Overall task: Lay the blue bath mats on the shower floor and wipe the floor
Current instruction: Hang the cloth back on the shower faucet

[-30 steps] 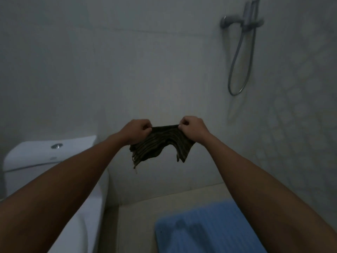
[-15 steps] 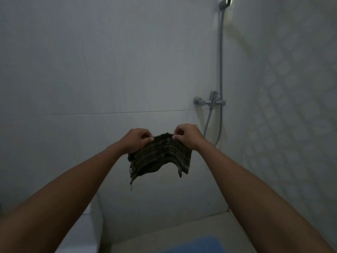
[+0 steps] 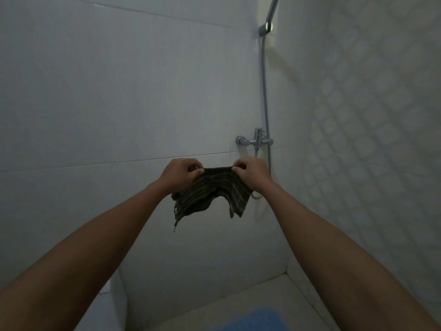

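White tiled wall [image 3: 119, 103] fills most of what is seen, and every place below is given relative to the shower mixer [image 3: 255, 140] fixed on it. Patterned tiling is seen on the side wall [image 3: 370, 139] to the right of the mixer. Well below the mixer, a strip of shower floor [image 3: 238, 299] is visible, and on it, at the bottom edge, a corner of a blue bath mat [image 3: 260, 318] is already laid; whether a second mat is down cannot be told. Up from the mixer a shower hose [image 3: 263, 80] is run to a wall bracket [image 3: 265, 27]. Just below and left of the mixer, a dark striped cloth [image 3: 210, 194] is held up in the air, clear of the wall. Its top edge is pinched at one corner by the left hand [image 3: 181, 174] and at the other by the right hand [image 3: 250, 174], fingers curled on the fabric. It appears to be stretched open between them so that it can be spread or refolded before the floor is wiped.
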